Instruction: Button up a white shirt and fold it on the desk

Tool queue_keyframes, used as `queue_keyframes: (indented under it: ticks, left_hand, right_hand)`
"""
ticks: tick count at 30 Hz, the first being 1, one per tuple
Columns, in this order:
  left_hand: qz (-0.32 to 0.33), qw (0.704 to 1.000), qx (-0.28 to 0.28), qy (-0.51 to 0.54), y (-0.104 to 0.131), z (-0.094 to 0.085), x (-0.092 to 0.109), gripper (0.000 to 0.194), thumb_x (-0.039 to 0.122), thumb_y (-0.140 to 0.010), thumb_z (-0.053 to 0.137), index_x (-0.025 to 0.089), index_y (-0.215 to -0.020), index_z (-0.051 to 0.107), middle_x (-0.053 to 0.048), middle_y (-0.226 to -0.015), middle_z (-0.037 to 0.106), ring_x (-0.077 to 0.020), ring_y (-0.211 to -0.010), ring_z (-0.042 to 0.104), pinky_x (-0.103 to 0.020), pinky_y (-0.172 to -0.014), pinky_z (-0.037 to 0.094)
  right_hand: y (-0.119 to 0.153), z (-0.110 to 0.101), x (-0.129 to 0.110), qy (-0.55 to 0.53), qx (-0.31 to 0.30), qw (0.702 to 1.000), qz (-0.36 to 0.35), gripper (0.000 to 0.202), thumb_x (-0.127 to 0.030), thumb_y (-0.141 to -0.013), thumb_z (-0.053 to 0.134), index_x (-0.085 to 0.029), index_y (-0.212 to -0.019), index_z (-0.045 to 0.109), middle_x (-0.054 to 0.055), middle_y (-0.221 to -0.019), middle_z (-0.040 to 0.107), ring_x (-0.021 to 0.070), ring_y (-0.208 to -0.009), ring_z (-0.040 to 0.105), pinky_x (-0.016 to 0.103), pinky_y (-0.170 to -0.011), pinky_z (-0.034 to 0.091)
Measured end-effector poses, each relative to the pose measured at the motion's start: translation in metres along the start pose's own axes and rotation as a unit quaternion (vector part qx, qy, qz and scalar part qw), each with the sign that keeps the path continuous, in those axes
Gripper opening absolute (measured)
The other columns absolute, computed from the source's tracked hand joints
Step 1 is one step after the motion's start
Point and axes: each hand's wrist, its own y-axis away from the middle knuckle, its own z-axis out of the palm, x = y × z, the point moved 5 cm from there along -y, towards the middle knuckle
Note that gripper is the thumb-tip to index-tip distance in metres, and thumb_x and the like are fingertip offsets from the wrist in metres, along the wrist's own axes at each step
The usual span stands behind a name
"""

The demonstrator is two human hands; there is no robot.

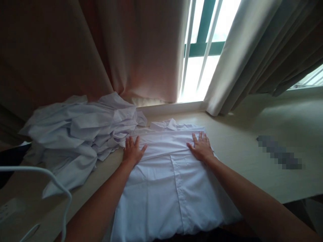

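A white button-up shirt [158, 188] lies spread over the table in front of me, its button strip running down the middle. Across its far part is a folded-over band of white cloth [164, 143]. My left hand [133, 150] lies flat on the left end of that band, fingers spread. On the right end rests my right hand [201, 146], also flat with its fingers apart. Beyond the band, a crumpled bit of white cloth [168, 125] shows, perhaps the collar. The shirt's near edge hangs over the table's front.
A heap of crumpled white shirts [83, 127] lies at the left. A white cable [57, 181] crosses the lower left near a power strip [8, 210]. A pixelated object [279, 153] lies on the table [247, 174] at right. Curtains [143, 50] and a barred window [202, 50] stand behind.
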Motion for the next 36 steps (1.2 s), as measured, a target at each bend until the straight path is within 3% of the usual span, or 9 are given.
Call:
queue_keyframes:
  ticks: [6,11,14,18,20,22,24,30,36]
  left_hand:
    - [0.002,1.000,-0.005,0.002,-0.002,0.000,-0.002,0.088,0.075,-0.090,0.028,0.025,-0.160,0.015,-0.016,-0.167,0.010,-0.0390,-0.153,0.012,-0.059,-0.117,0.026]
    - [0.013,1.000,-0.010,0.017,0.008,-0.012,-0.002,0.085,0.069,-0.093,0.031,0.020,-0.160,0.015,-0.015,-0.167,0.012,-0.0348,-0.154,0.010,-0.054,-0.120,0.024]
    - [0.037,0.999,-0.013,0.013,0.042,-0.024,-0.002,0.081,0.063,-0.095,0.034,0.019,-0.160,0.017,-0.013,-0.168,0.010,-0.0314,-0.155,0.006,-0.051,-0.123,0.019]
    - [0.079,0.996,-0.038,0.025,0.123,-0.031,-0.001,0.067,0.049,-0.101,0.028,0.021,-0.160,0.017,-0.008,-0.168,0.011,-0.0274,-0.156,0.008,-0.049,-0.121,0.023]
    - [0.086,0.996,-0.030,0.026,0.160,-0.032,-0.004,0.067,0.048,-0.101,0.026,0.019,-0.160,0.015,-0.009,-0.168,0.012,-0.0262,-0.155,0.009,-0.049,-0.122,0.021]
    - [0.078,0.996,-0.029,0.022,0.180,-0.032,-0.008,0.069,0.049,-0.101,0.027,0.016,-0.160,0.014,-0.012,-0.167,0.013,-0.0259,-0.155,0.011,-0.049,-0.123,0.019]
    - [0.060,0.997,-0.033,0.022,0.182,-0.034,-0.012,0.070,0.051,-0.101,0.028,0.016,-0.160,0.013,-0.014,-0.167,0.014,-0.0269,-0.155,0.011,-0.051,-0.122,0.020]
    - [0.065,0.997,-0.023,0.018,0.142,-0.037,-0.002,0.068,0.051,-0.101,0.029,0.024,-0.160,0.011,-0.009,-0.167,0.016,-0.0269,-0.155,0.010,-0.056,-0.121,0.018]
    - [0.049,0.999,-0.008,0.015,0.145,-0.033,0.002,0.066,0.049,-0.100,0.034,0.023,-0.159,0.019,-0.009,-0.165,0.021,-0.0271,-0.154,0.015,-0.054,-0.123,0.014]
  right_hand:
    - [-0.002,0.001,-0.002,0.013,-0.002,1.000,-0.010,0.089,-0.075,-0.092,0.021,-0.020,-0.161,0.011,0.016,-0.167,-0.005,0.0391,-0.153,-0.003,0.055,-0.120,0.004]
    - [0.002,-0.001,-0.001,0.006,-0.002,1.000,-0.003,0.087,-0.074,-0.093,0.022,-0.019,-0.160,0.015,0.019,-0.167,-0.003,0.0407,-0.152,0.000,0.055,-0.119,0.004]
    - [0.007,-0.005,-0.002,-0.002,-0.006,1.000,-0.002,0.087,-0.074,-0.093,0.023,-0.018,-0.160,0.016,0.020,-0.166,-0.001,0.0412,-0.152,0.000,0.056,-0.119,0.004]
    - [0.017,-0.009,-0.003,-0.015,-0.016,1.000,0.006,0.086,-0.071,-0.094,0.027,-0.017,-0.160,0.018,0.021,-0.166,0.002,0.0407,-0.152,0.000,0.056,-0.119,0.004]
    - [0.020,-0.009,-0.002,-0.024,-0.010,1.000,0.003,0.083,-0.069,-0.095,0.027,-0.017,-0.159,0.019,0.021,-0.166,0.003,0.0398,-0.152,0.001,0.056,-0.119,0.003]
    - [0.021,-0.009,-0.002,-0.033,-0.001,0.999,-0.007,0.081,-0.068,-0.096,0.027,-0.018,-0.159,0.022,0.020,-0.166,0.004,0.0393,-0.152,0.002,0.055,-0.119,0.003]
    - [0.019,-0.006,0.000,-0.039,0.006,0.999,-0.014,0.080,-0.068,-0.096,0.027,-0.019,-0.159,0.023,0.019,-0.166,0.004,0.0395,-0.152,0.002,0.056,-0.118,0.004]
    - [-0.004,0.003,0.009,-0.042,0.024,0.998,-0.032,0.080,-0.071,-0.094,0.029,-0.024,-0.159,0.023,0.017,-0.167,0.001,0.0418,-0.152,0.004,0.058,-0.117,0.007]
    - [-0.002,-0.001,0.009,-0.041,0.050,0.997,-0.040,0.078,-0.069,-0.094,0.033,-0.025,-0.158,0.025,0.018,-0.167,0.005,0.0406,-0.152,0.005,0.057,-0.118,0.007]
